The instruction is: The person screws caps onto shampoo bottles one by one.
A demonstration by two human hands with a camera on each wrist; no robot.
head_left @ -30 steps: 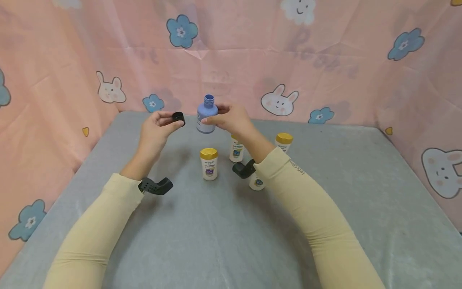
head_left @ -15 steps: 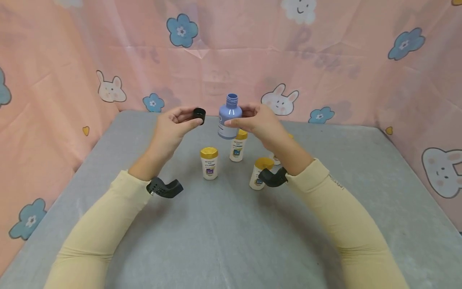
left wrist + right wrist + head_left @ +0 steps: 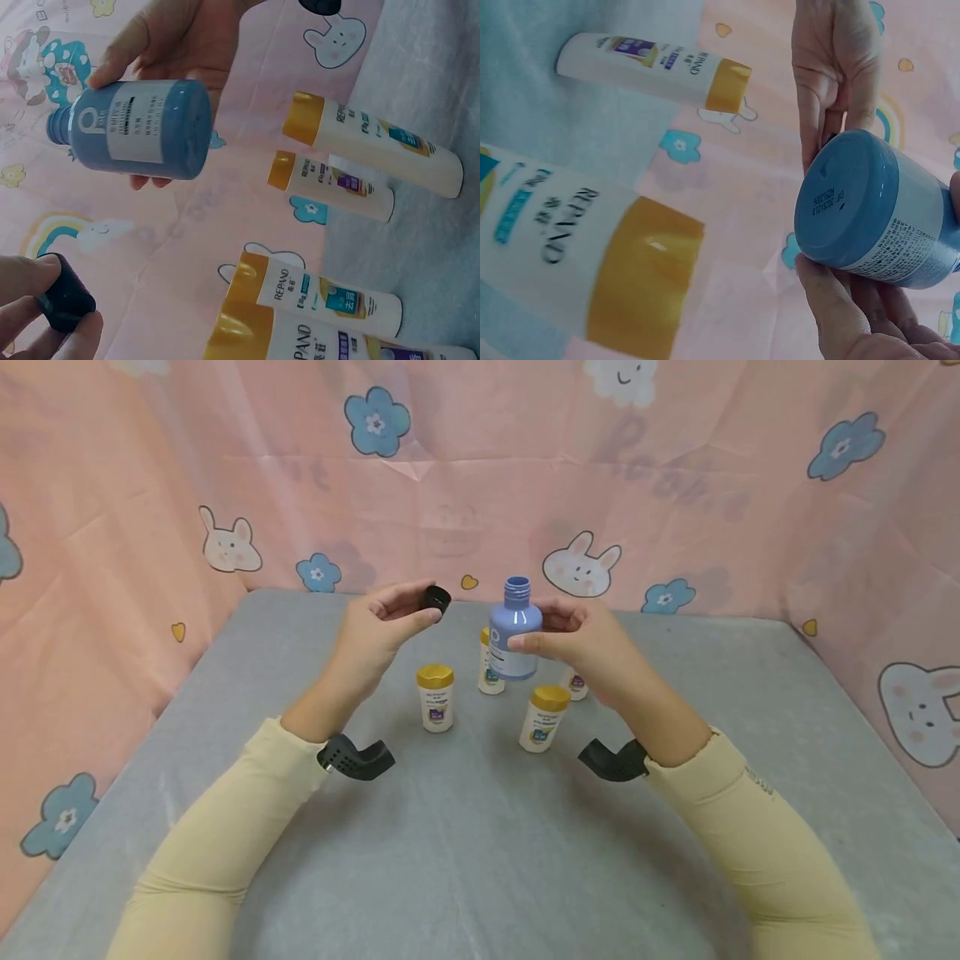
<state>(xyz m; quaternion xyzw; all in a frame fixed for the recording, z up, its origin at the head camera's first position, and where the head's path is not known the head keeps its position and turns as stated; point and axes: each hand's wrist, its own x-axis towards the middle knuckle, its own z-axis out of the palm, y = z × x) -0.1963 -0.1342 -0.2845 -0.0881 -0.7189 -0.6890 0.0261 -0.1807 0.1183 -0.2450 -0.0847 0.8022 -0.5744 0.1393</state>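
Observation:
My right hand (image 3: pixel 585 635) grips a blue bottle (image 3: pixel 516 639) by its body, upright above the table. The bottle's threaded neck is bare. To its left, my left hand (image 3: pixel 382 622) pinches a small black cap (image 3: pixel 437 599) between thumb and fingers, apart from the bottle. In the left wrist view the bottle (image 3: pixel 142 129) shows its white label, and the cap (image 3: pixel 66 294) sits between my fingertips. The right wrist view shows the bottle's base (image 3: pixel 847 195) with printed text. Below the hands stand white shampoo bottles with gold caps, the nearest a slightly tilted-looking one (image 3: pixel 543 720).
Another white bottle (image 3: pixel 436 697) stands left of centre. Behind the blue bottle, one white bottle (image 3: pixel 486 664) is partly covered, and a further one (image 3: pixel 576 683) shows by my right hand. Grey cloth covers the table (image 3: pixel 450 843); a pink printed curtain (image 3: pixel 480 468) hangs behind.
Both hands have moved to the right, the left with the cap and the right with the blue bottle. The bottle has also come lower and nearer. The white bottles have stayed in place.

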